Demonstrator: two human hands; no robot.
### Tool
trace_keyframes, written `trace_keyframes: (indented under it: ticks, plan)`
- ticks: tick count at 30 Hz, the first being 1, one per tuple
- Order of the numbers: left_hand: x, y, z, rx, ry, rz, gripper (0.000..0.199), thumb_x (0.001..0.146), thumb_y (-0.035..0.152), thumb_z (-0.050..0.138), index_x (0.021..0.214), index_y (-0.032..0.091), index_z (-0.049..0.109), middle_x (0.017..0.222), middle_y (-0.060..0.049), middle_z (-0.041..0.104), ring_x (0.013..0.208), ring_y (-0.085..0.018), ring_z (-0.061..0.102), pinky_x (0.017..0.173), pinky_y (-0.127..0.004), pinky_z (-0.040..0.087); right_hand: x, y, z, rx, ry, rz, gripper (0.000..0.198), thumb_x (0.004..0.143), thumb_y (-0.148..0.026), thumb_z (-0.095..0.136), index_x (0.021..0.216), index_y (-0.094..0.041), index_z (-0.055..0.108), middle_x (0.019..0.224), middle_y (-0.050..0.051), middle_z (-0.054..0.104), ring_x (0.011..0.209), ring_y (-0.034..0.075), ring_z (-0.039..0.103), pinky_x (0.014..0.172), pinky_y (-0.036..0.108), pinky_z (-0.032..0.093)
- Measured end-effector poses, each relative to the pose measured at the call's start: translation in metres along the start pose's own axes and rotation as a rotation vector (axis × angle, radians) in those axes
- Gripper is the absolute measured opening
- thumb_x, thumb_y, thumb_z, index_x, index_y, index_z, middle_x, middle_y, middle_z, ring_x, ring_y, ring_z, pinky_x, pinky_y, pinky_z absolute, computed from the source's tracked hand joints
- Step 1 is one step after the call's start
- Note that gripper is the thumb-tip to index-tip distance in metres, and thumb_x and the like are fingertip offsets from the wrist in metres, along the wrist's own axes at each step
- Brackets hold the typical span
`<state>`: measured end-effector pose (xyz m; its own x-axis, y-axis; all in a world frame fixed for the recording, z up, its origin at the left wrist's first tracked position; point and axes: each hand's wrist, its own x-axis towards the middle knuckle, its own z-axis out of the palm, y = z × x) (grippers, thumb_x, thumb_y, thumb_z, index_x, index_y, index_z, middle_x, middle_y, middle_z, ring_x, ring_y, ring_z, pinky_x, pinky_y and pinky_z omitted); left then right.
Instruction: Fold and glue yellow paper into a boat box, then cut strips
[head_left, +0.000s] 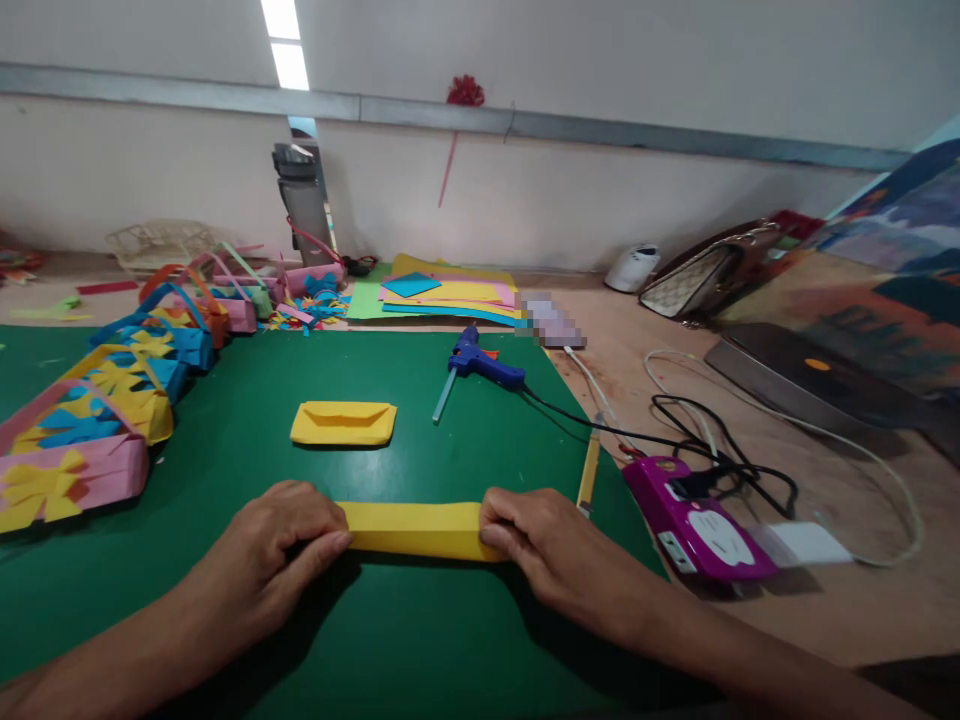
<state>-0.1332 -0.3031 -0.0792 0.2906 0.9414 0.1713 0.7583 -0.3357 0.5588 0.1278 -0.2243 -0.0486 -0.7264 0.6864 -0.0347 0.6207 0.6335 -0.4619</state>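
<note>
A folded strip of yellow paper (416, 530) is stretched between my two hands, low over the green mat (247, 400). My left hand (281, 545) pinches its left end between thumb and curled fingers. At the opposite end my right hand (536, 545) grips it the same way. A lengthwise crease runs along the strip. Just beyond it lies a small folded yellow paper box (343, 436), its top opening showing. Farther back and to the right, a blue hot glue gun (484, 365) rests on the mat with a glue stick (444, 396) in it.
Finished paper baskets (112, 400) line the left side. Stacked coloured paper (442, 290) lies at the back, beside a bottle (304, 200). On the right are a yellow cutter (589, 470), a purple power strip (697, 525), tangled cables (739, 465) and a bag (709, 270).
</note>
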Motion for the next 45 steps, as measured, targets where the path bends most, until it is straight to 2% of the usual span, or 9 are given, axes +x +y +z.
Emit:
trace_keyframes:
  ticks: [5, 8, 14, 20, 26, 32, 36, 40, 45]
  plan:
    - [-0.003, 0.0, 0.004, 0.078, -0.019, 0.046, 0.028, 0.091, 0.023, 0.039, 0.075, 0.02, 0.061, 0.079, -0.001, 0.065, 0.071, -0.013, 0.058, 0.089, -0.035, 0.04, 0.003, 0.002, 0.005, 0.027, -0.061, -0.12, 0.011, 0.081, -0.022, 0.062, 0.072, -0.019, 0.055, 0.07, -0.002, 0.06, 0.063, 0.011, 0.054, 0.055, 0.021, 0.033]
    - [-0.004, 0.0, 0.005, 0.081, 0.006, 0.082, 0.026, 0.091, 0.023, 0.04, 0.076, 0.019, 0.06, 0.081, -0.002, 0.064, 0.072, -0.014, 0.057, 0.084, -0.033, 0.042, 0.004, 0.006, 0.012, 0.025, -0.044, -0.237, 0.012, 0.083, -0.017, 0.058, 0.071, -0.018, 0.056, 0.069, -0.001, 0.06, 0.065, 0.011, 0.054, 0.057, 0.021, 0.035]
    - [-0.002, -0.004, 0.009, 0.121, 0.052, -0.028, 0.024, 0.088, 0.029, 0.045, 0.069, 0.018, 0.055, 0.065, 0.0, 0.06, 0.062, -0.013, 0.054, 0.067, -0.029, 0.043, 0.005, 0.008, 0.014, 0.035, 0.031, -0.122, 0.011, 0.087, -0.015, 0.049, 0.082, -0.019, 0.058, 0.067, -0.002, 0.062, 0.056, 0.011, 0.055, 0.051, 0.022, 0.031]
    - [-0.003, -0.009, 0.016, 0.123, 0.172, -0.095, 0.018, 0.086, 0.026, 0.047, 0.101, 0.02, 0.054, 0.076, 0.0, 0.066, 0.072, -0.016, 0.061, 0.076, -0.033, 0.046, 0.01, 0.013, 0.028, -0.221, 0.204, -0.147, 0.023, 0.085, -0.014, 0.046, 0.063, -0.019, 0.05, 0.053, -0.002, 0.054, 0.048, 0.012, 0.046, 0.05, 0.026, 0.024]
    - [0.0, -0.012, 0.021, 0.193, 0.225, -0.038, 0.025, 0.088, 0.023, 0.047, 0.112, 0.018, 0.05, 0.077, 0.0, 0.065, 0.071, -0.014, 0.061, 0.084, -0.035, 0.044, 0.012, 0.017, 0.034, -0.291, 0.237, -0.183, 0.021, 0.087, -0.022, 0.048, 0.066, -0.019, 0.053, 0.057, -0.001, 0.058, 0.051, 0.013, 0.047, 0.053, 0.026, 0.024]
    - [0.005, -0.018, 0.021, 0.277, 0.288, 0.063, 0.021, 0.09, 0.023, 0.046, 0.108, 0.016, 0.052, 0.068, 0.001, 0.062, 0.06, -0.013, 0.056, 0.072, -0.031, 0.046, 0.015, 0.014, 0.033, -0.317, 0.234, -0.168, 0.02, 0.084, -0.017, 0.054, 0.064, -0.019, 0.053, 0.054, -0.002, 0.057, 0.05, 0.013, 0.047, 0.053, 0.026, 0.024]
    - [0.003, -0.011, 0.017, 0.525, 0.316, 0.134, 0.021, 0.09, 0.015, 0.041, 0.103, 0.016, 0.057, 0.089, -0.009, 0.065, 0.082, -0.022, 0.06, 0.077, -0.04, 0.045, 0.016, 0.016, 0.034, -0.33, 0.261, -0.197, 0.021, 0.085, -0.017, 0.051, 0.064, -0.02, 0.053, 0.054, -0.002, 0.056, 0.049, 0.014, 0.047, 0.054, 0.026, 0.024]
    - [-0.001, 0.013, 0.023, 0.62, 0.177, 0.328, 0.032, 0.089, 0.024, 0.045, 0.118, 0.013, 0.053, 0.127, -0.014, 0.054, 0.124, -0.033, 0.041, 0.101, -0.053, 0.031, 0.017, 0.016, 0.035, -0.338, 0.29, -0.232, 0.028, 0.09, -0.02, 0.043, 0.064, -0.02, 0.053, 0.053, -0.001, 0.056, 0.049, 0.014, 0.048, 0.055, 0.027, 0.025]
    - [0.006, 0.034, 0.037, 0.533, -0.14, 0.346, 0.075, 0.084, 0.062, 0.037, 0.131, 0.004, 0.04, 0.136, -0.02, 0.045, 0.127, -0.035, 0.037, 0.098, -0.047, 0.037, 0.019, 0.016, 0.035, -0.345, 0.339, -0.294, 0.036, 0.094, -0.022, 0.033, 0.063, -0.02, 0.051, 0.051, -0.002, 0.055, 0.047, 0.014, 0.047, 0.056, 0.027, 0.026]
